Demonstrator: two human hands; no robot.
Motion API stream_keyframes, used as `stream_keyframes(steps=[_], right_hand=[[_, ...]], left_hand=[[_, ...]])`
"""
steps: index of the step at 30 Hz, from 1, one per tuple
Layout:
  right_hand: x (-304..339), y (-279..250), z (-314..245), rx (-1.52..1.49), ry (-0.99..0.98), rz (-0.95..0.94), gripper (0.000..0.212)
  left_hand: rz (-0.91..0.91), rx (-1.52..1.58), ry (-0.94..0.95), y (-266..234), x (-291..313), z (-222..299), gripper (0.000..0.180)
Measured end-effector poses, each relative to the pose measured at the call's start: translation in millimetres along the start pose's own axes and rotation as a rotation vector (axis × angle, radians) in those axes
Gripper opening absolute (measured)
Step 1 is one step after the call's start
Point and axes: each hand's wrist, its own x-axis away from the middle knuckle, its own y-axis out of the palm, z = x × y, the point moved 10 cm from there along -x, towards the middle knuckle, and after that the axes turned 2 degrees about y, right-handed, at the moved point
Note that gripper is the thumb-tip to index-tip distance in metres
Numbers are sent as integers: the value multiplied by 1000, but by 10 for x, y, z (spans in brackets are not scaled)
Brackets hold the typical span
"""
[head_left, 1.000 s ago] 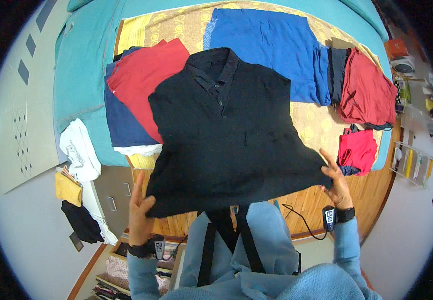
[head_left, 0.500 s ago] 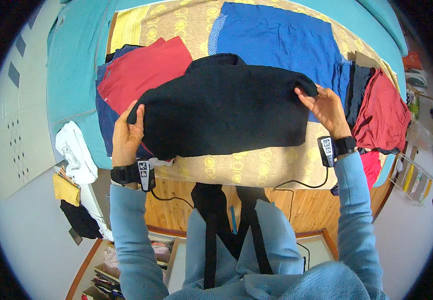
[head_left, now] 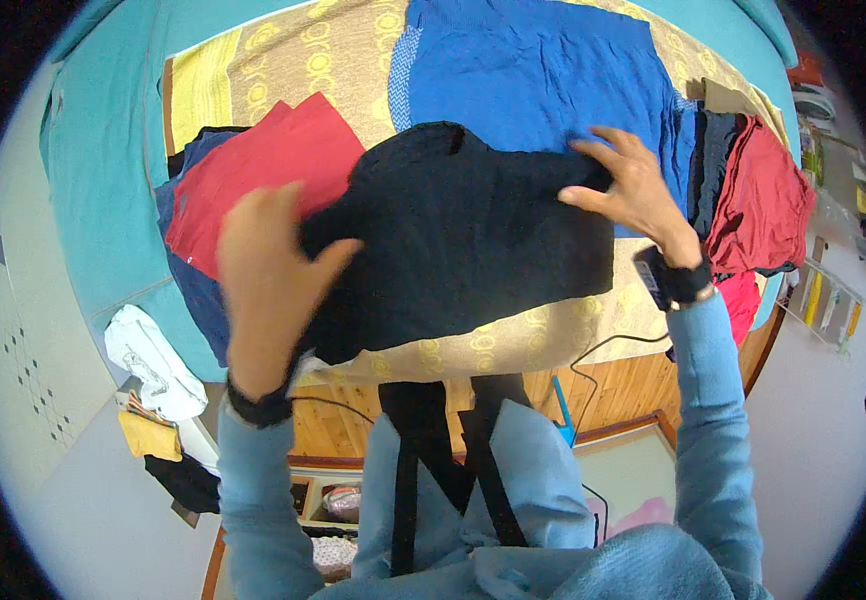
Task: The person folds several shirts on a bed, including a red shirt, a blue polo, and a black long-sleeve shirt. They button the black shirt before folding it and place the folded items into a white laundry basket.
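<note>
A black garment (head_left: 463, 240), folded wide with a raised collar-like edge at its top, lies across the near part of the patterned towel. My left hand (head_left: 273, 285) is over its left end, thumb spread from the fingers; motion blurs it. At the upper right corner of the garment, my right hand (head_left: 633, 190) hovers with fingers and thumb apart, holding nothing. Left of the black cloth is a red folded garment (head_left: 263, 170) on top of dark blue clothing (head_left: 193, 290). Beyond it a large blue garment (head_left: 543, 80) is spread flat.
A tan and yellow towel (head_left: 303, 60) covers the bed, over a teal cover (head_left: 103, 130). Dark and red folded clothes (head_left: 763, 200) sit at the right. White clothing (head_left: 153, 360) and yellow cloth (head_left: 150, 435) hang at the left. A black cable (head_left: 603, 352) trails near my right wrist.
Both hands have let go of the black garment's ends and opened. The garment has settled onto the towel, and my left hand has moved in over its left side.
</note>
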Motion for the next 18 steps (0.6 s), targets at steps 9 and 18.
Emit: stream_keyframes(steps=[9,18], right_hand=[[100,17,-849,-265,-454,-145,31],[300,-203,-1029,-246,-559,-136,19]], left_hand=[[-756,939,536,555,-104,1028,18],[-124,577,287,1093,-846,739,26]])
